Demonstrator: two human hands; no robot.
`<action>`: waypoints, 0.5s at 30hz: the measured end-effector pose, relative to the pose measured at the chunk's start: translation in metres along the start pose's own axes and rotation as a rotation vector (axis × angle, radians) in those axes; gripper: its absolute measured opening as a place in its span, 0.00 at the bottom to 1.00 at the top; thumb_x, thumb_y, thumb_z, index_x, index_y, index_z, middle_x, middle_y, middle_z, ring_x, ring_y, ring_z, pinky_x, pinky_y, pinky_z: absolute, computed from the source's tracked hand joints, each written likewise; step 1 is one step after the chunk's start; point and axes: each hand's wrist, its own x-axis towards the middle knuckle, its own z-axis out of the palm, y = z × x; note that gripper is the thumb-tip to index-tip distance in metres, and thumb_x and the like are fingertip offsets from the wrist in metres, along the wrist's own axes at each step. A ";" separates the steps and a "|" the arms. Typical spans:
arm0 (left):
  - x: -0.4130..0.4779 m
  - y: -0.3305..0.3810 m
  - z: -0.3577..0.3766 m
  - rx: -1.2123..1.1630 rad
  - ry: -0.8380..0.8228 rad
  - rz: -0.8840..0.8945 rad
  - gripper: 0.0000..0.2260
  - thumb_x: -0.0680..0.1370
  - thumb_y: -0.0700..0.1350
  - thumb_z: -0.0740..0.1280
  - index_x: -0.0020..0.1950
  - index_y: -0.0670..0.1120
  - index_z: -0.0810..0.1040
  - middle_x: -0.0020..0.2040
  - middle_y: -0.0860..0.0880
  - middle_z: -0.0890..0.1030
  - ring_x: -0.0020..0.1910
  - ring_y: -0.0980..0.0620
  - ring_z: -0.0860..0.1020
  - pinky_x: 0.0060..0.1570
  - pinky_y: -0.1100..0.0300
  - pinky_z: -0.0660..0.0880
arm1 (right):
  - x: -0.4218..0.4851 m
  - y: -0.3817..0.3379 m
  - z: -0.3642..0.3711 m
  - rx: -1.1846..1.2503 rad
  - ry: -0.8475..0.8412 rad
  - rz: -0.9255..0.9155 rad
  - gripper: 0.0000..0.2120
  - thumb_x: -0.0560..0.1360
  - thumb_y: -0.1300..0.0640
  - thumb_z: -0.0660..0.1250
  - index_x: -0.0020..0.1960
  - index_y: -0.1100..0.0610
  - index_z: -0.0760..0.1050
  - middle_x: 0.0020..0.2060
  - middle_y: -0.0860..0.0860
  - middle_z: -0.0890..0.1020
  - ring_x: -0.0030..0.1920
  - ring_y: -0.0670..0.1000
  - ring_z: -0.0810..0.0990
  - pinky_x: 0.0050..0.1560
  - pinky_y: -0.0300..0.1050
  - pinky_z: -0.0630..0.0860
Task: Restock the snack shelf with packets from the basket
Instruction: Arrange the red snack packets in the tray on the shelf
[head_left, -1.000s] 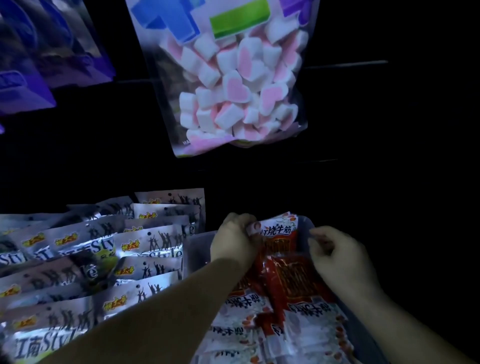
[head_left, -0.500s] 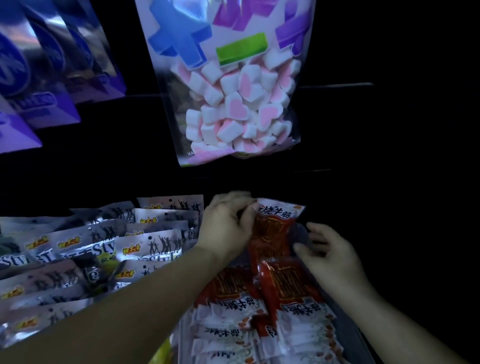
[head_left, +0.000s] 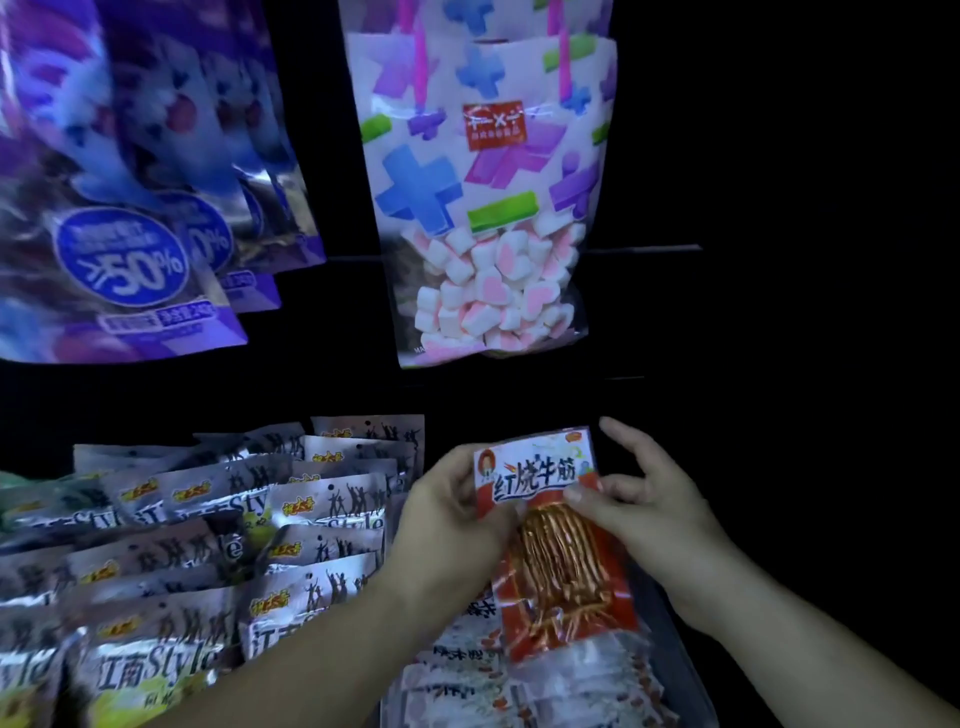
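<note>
Hanging across the upper left of the frame were large purple bags (head_left: 119, 208), blurred, with a marshmallow bag (head_left: 488, 208) of pink-and-white hearts at upper centre and rows of silver packets (head_left: 182, 545) crowding the lower left. At the lower right a translucent basket (head_left: 672, 629) held white-and-red packets (head_left: 519, 686) lying flat. Just above it, right of the silver rows, the red packet (head_left: 550, 519) stood upright between the hands: the left hand (head_left: 447, 514) gripped its left edge with curled fingers, and the right hand (head_left: 649, 509) pinched its right edge with the thumb, the other fingers spread.
</note>
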 end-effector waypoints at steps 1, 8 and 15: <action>-0.002 -0.002 -0.001 -0.012 0.055 -0.015 0.17 0.78 0.31 0.70 0.62 0.48 0.78 0.52 0.50 0.87 0.50 0.53 0.86 0.43 0.62 0.82 | -0.003 -0.002 -0.001 0.031 -0.048 0.024 0.37 0.74 0.60 0.77 0.74 0.35 0.66 0.46 0.53 0.87 0.51 0.54 0.87 0.58 0.59 0.82; -0.002 0.003 -0.017 0.518 -0.007 0.177 0.29 0.75 0.41 0.77 0.65 0.70 0.72 0.59 0.67 0.74 0.53 0.66 0.77 0.47 0.69 0.76 | -0.033 -0.011 -0.014 -0.185 -0.212 0.013 0.31 0.77 0.66 0.72 0.64 0.30 0.73 0.49 0.61 0.82 0.51 0.59 0.84 0.54 0.64 0.82; -0.002 0.016 -0.019 0.532 0.061 0.184 0.11 0.74 0.37 0.77 0.45 0.55 0.84 0.46 0.58 0.81 0.43 0.67 0.79 0.44 0.71 0.72 | -0.046 -0.025 -0.037 -0.236 -0.247 0.049 0.16 0.76 0.67 0.73 0.52 0.47 0.81 0.46 0.56 0.85 0.51 0.57 0.85 0.55 0.59 0.83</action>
